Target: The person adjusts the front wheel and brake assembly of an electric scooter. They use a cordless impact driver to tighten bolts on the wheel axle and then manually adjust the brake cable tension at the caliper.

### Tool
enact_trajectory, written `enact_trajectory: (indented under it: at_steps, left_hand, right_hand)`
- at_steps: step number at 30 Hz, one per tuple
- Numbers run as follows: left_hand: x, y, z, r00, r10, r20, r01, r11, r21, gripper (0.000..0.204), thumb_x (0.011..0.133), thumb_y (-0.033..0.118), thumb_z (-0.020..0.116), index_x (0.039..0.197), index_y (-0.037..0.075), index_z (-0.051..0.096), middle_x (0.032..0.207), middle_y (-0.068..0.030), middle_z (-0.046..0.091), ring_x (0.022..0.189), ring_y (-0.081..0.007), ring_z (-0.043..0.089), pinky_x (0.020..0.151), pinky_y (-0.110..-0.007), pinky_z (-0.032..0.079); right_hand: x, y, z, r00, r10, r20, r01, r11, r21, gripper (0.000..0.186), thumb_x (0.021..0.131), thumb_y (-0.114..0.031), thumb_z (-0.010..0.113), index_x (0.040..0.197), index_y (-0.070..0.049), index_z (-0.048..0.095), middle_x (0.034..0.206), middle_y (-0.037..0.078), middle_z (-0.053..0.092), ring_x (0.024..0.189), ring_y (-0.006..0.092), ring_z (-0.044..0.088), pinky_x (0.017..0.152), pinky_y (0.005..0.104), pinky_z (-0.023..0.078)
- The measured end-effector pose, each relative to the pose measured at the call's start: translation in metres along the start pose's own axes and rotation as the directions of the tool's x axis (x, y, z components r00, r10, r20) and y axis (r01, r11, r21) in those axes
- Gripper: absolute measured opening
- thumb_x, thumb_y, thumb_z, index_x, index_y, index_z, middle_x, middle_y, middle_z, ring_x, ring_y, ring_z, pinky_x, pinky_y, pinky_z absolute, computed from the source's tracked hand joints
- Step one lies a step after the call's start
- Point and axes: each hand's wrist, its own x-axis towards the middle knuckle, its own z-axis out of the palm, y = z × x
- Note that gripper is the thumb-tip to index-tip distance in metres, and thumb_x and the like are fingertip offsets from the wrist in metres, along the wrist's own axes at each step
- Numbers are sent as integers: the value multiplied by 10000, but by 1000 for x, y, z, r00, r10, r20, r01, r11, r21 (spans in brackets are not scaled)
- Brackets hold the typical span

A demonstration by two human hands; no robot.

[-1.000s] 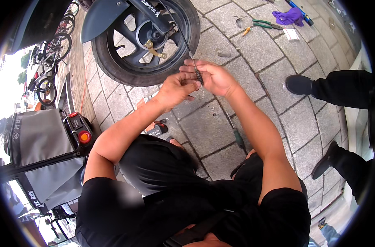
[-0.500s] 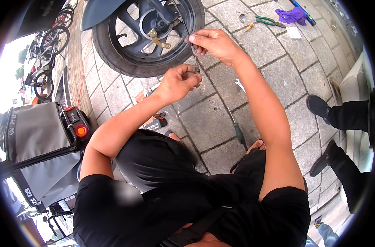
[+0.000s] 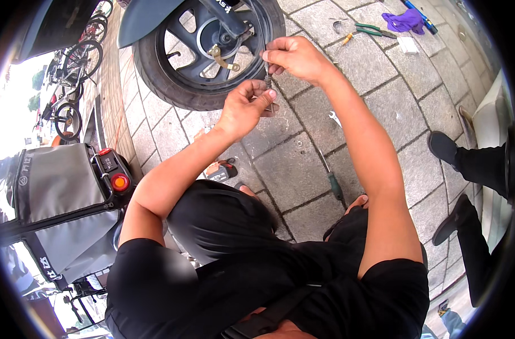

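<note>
A thin cable (image 3: pixel 267 71) runs down beside a scooter's black front wheel (image 3: pixel 187 96), which has a brass-coloured lever (image 3: pixel 223 60) at its hub. My right hand (image 3: pixel 294 59) pinches the cable near the tyre's right side. Lower down, my left hand (image 3: pixel 247 107) grips it around a small dark ribbed piece (image 3: pixel 268 82), partly hidden by the fingers. A wrench (image 3: pixel 334 118) and a screwdriver with a green handle (image 3: pixel 335 184) lie on the paving below my hands. A cordless tool (image 3: pixel 218 172) lies by my left knee.
Pliers (image 3: pixel 370 31), a purple cloth (image 3: pixel 403 21) and a blue tube (image 3: pixel 420 15) lie on the paving (image 3: pixel 393 113) at upper right. Another person's black shoes (image 3: pixel 444 148) stand at right. A scooter with a grey box (image 3: pixel 54 181) and several bicycles (image 3: pixel 71 101) are on the left.
My hands have moved apart along the cable: the right one went up toward the wheel, the left stayed lower. The wrench has come into sight. The other person's upper foot has shifted down and right.
</note>
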Motion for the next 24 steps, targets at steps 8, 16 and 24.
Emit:
enact_trajectory:
  at_steps: [8,16,24]
  left_hand:
    - [14,10,-10,997,-72,-39,72,997,4,233,1024,172,703,1150,6,599,1000,-57,669,830,-174,698,700,-321,601]
    - [26,26,-3,994,6,-110,-21,990,-139,299,1058,230,649,1211,-21,591,961,-96,684,753,-182,706,619,-306,584]
    - [22,45,5,955,131,-267,-81,978,192,383,1054,296,659,1233,-38,604,886,-110,682,597,-189,707,464,-277,532]
  right_hand:
    - [27,4,6,966,-39,-256,64,994,90,227,992,-184,702,1066,30,716,903,58,727,778,133,701,716,288,576]
    - [56,-12,0,951,-43,-305,125,959,254,256,992,-173,708,1108,55,704,937,81,733,829,163,729,718,301,581]
    - [69,-9,6,950,12,-312,108,925,364,245,983,-165,720,1092,53,694,960,99,727,812,180,723,719,298,590]
